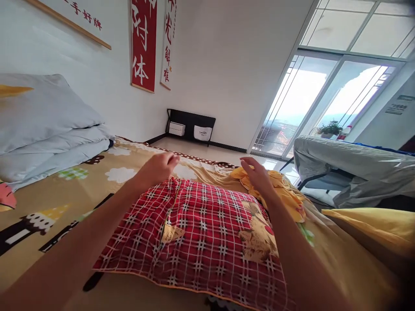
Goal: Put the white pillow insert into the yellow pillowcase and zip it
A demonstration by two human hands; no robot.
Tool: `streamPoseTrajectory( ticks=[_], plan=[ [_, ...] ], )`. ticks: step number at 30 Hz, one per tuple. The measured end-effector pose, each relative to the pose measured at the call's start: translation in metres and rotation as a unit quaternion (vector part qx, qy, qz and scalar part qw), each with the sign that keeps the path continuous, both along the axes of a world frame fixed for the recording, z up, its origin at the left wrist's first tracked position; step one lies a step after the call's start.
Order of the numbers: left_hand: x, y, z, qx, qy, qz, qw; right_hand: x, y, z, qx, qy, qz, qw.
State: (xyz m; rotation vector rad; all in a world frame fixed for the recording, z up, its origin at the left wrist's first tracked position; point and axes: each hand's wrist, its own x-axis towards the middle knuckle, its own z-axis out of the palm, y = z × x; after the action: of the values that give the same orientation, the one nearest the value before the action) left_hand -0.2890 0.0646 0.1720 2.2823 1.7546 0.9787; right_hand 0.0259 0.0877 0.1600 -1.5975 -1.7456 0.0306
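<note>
Red plaid cloth lies near both hands

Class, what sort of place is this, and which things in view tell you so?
Probably a bedroom: a patterned sheet covers a wide, bed-like surface, grey bedding is piled by the wall, and a red checked cloth lies on the sheet.

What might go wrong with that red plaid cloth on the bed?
The red plaid cloth has a raised fold near its left side, so that part could end up creased or uneven. The crumpled yellow cloth lies close to the right hand and might get caught up with it. The patterned sheet underneath is loose and could bunch if the plaid is pulled.
</note>
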Motion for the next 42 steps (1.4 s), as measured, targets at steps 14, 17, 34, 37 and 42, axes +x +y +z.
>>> streamPoseTrajectory(
  ticks=[14,17,34,37,42],
  plan=[
    [0.03,0.092,-0.155,-0.201,0.029,0.015,0.979,0.012,0.005,-0.154,-0.11,-0.088,0.001,0.99],
    [0.023,0.08,-0.153,-0.184,0.021,0.028,0.982,0.006,-0.002,-0.15,-0.096,-0.093,0.0,0.991],
    [0.094,0.018,-0.071,-0.081,0.154,-0.117,0.978,-0.048,-0.156,-0.123,-0.078,-0.088,0.349,0.93],
    [0.074,0.018,-0.103,-0.135,0.204,-0.085,0.966,0.007,-0.132,-0.124,0.04,-0.046,0.131,0.99],
    [0.062,0.009,-0.142,-0.063,0.175,-0.046,0.981,0.079,-0.127,-0.207,0.012,-0.153,-0.01,0.988]
  ],
)
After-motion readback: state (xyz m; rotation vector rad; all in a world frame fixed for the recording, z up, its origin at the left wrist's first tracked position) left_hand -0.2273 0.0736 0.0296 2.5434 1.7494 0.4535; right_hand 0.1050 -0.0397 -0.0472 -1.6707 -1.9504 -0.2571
